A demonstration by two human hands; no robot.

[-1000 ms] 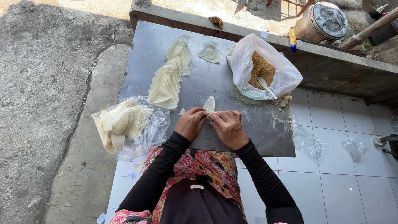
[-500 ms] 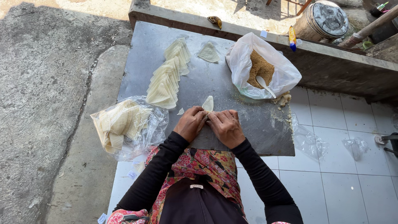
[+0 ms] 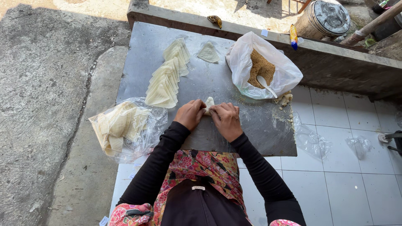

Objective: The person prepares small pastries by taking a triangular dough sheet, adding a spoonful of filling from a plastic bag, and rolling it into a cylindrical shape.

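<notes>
The person wears a black top with long, tight sleeves (image 3: pixel 157 167) that cover both arms down to the wrists. The cuffs are plain, without buttons or stripes. The left hand (image 3: pixel 190 114) and the right hand (image 3: pixel 227 120) are bare, with no gloves; rings or a watch cannot be made out. Over the chest hangs a scarf (image 3: pixel 205 165) with a flower pattern in pink, red, yellow and dark green. Below it there is a black garment (image 3: pixel 201 207) with a small white label near its upper edge.
</notes>
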